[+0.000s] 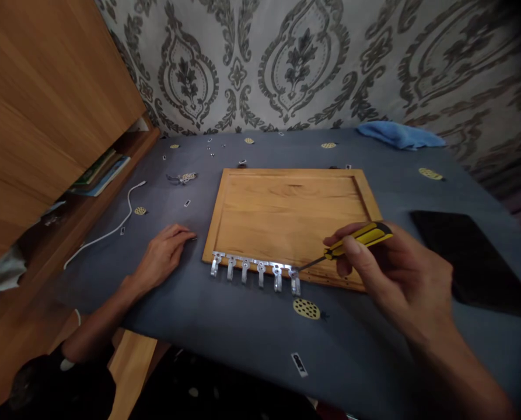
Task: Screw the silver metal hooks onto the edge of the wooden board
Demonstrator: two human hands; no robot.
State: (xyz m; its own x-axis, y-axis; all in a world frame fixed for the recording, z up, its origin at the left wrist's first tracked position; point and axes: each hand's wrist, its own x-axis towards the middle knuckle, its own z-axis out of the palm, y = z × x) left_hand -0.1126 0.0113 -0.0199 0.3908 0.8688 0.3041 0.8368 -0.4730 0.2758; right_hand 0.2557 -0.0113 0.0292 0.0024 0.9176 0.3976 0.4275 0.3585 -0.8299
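A yellow-and-black screwdriver (360, 238) is gripped in my right hand (400, 280), its shaft slanting down to the left. Its tip meets the rightmost of several shiny metal hooks (261, 273) in a row along the near edge of a framed wooden board (286, 216). The hooks hang over that edge. Left of the board, my left hand (166, 254) rests on the table with thumb and forefinger pinched. A small metal piece (194, 238) shows at its fingertips, too small to name surely. Small dark holes dot the board's near edge right of the hooks.
A blue-grey cloth with pineapple prints covers the table (242, 326). At right lies a black flat slab (470, 262); behind it, a blue towel (400, 135). A white cable (126, 216) and wooden cabinet (54, 87) are left. Several tiny shiny pieces (212, 154) lie at the back.
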